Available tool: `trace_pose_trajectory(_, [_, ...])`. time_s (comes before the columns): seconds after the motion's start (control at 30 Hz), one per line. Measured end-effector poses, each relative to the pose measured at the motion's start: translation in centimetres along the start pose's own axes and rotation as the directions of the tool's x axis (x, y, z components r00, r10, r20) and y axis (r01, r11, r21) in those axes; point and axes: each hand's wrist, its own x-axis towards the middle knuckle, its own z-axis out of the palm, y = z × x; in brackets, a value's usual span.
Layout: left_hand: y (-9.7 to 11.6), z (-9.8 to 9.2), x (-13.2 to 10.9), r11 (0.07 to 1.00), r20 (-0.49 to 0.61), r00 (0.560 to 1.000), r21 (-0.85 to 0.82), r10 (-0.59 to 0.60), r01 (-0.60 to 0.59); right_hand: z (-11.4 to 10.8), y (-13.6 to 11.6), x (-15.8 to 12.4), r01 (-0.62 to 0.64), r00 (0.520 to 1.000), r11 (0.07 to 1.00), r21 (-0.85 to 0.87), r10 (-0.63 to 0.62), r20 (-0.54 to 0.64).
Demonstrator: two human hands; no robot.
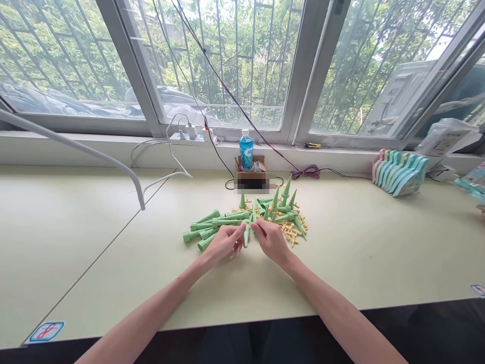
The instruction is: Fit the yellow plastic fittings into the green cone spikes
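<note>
My left hand (226, 241) is closed around a green plastic watering spike (247, 237), its pointed end down toward the table. Against the spike's upper end, the fingertips of my right hand (271, 240) are pinched together; whatever they hold is too small to make out. Beyond my left hand, several green spikes (200, 226) lie on their sides in a heap. Behind my right hand spreads a pile of small yellow valve-like pieces (291, 235). More green spikes (286, 190) stand point up or lie among them.
A blue-labelled bottle (246, 152) stands in a small cardboard box (261, 174) behind the piles. Coiled cable (306, 172) and a stack of pastel pieces (400, 172) lie to the right. A white tube (94, 154) hangs over the table's left. Part of another person's hand (481, 210) shows at right.
</note>
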Motion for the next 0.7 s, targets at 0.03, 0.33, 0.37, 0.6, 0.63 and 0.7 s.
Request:
trace_pose_trajectory(0.03, [-0.05, -0.11, 0.00, 1.000, 0.016, 1.000, -0.002, -0.001, 0.001, 0.02, 0.01, -0.01, 0.000, 1.000, 1.000, 0.000, 0.000, 0.002])
trace_pose_trajectory(0.33, [0.06, -0.50, -0.17, 0.998, 0.063, 0.996, -0.023, 0.063, -0.062, -0.04, 0.21, -0.24, 0.007, 1.000, 1.000, 0.007, -0.007, 0.011])
trace_pose_trajectory(0.37, [0.09, -0.49, -0.19, 0.997, 0.061, 0.996, -0.014, 0.071, -0.071, -0.04, 0.24, -0.24, 0.007, 1.000, 1.000, 0.012, -0.008, 0.012])
trace_pose_trajectory(0.6, [0.64, -0.31, -0.48, 0.985, 0.019, 0.991, 0.108, 0.130, -0.132, -0.02, 0.37, -0.11, 0.025, 1.000, 1.000, -0.007, -0.025, 0.012])
trace_pose_trajectory(0.63, [0.71, -0.27, -0.53, 0.982, 0.018, 0.990, 0.122, 0.142, -0.143, -0.01, 0.35, -0.11, 0.023, 1.000, 1.000, -0.016, -0.022, 0.014])
trace_pose_trajectory(0.7, [0.78, -0.19, -0.60, 0.976, 0.017, 0.986, 0.145, 0.163, -0.164, 0.00, 0.29, -0.12, 0.015, 1.000, 0.999, -0.028, -0.014, 0.020])
